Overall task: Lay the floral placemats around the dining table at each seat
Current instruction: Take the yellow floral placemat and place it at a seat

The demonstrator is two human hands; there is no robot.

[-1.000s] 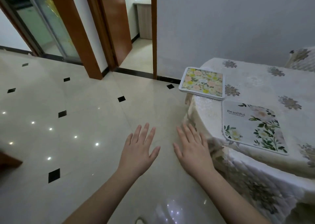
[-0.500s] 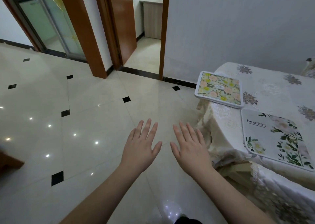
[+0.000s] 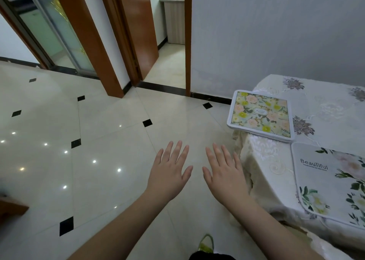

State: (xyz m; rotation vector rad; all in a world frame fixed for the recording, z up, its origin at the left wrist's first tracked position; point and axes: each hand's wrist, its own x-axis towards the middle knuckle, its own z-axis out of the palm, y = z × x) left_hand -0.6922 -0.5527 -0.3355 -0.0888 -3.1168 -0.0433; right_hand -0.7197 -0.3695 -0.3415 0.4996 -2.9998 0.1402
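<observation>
Two floral placemats lie on the dining table (image 3: 325, 105), which is covered by a pale embroidered cloth, at the right. The far placemat (image 3: 260, 115) has yellow and pink flowers and overhangs the table's corner a little. The near placemat (image 3: 333, 182) is white with green leaves and the word "Beautiful"; the frame's right edge cuts it off. My left hand (image 3: 169, 173) and my right hand (image 3: 224, 175) hover palm down over the floor, left of the table. Both are empty with fingers spread.
Glossy cream floor tiles with small black diamonds fill the left and centre. An open wooden door (image 3: 142, 28) leads to another room at the back. A sliding glass door (image 3: 53, 26) stands at the far left. A grey wall backs the table.
The view has swung to the left, so the table and both placemats sit further right in the frame. My hands stay open and level, side by side.
</observation>
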